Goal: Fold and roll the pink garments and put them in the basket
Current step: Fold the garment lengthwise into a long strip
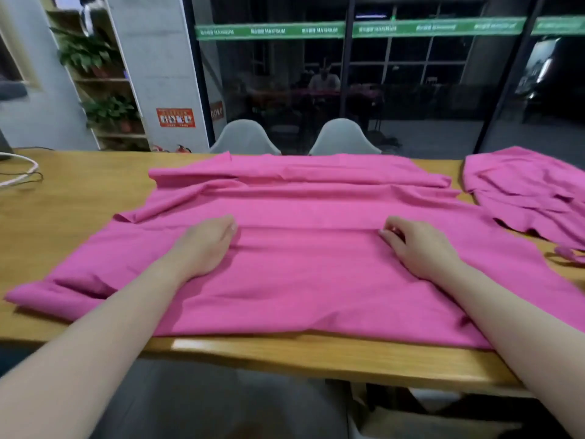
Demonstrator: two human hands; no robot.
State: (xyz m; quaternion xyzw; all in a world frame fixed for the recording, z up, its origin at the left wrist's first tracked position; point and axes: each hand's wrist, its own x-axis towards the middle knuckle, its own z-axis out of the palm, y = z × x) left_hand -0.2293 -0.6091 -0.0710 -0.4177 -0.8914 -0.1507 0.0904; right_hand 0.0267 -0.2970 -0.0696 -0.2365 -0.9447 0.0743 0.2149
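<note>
Head view: pink garment [300, 280] spread creased; left hand [205, 245] flat, right hand [418, 248] pinching its fold.

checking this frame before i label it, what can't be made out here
- Basket: not in the head view at all; whether it is out of frame cannot be told.
- Second pink garment: cut off by the right edge.
- Left hand and right hand: fingertips press into a crease of the spread pink garment, so whether they pinch cloth is unclear.
- Red sign on the pillar: lettering too small and blurred.
</note>
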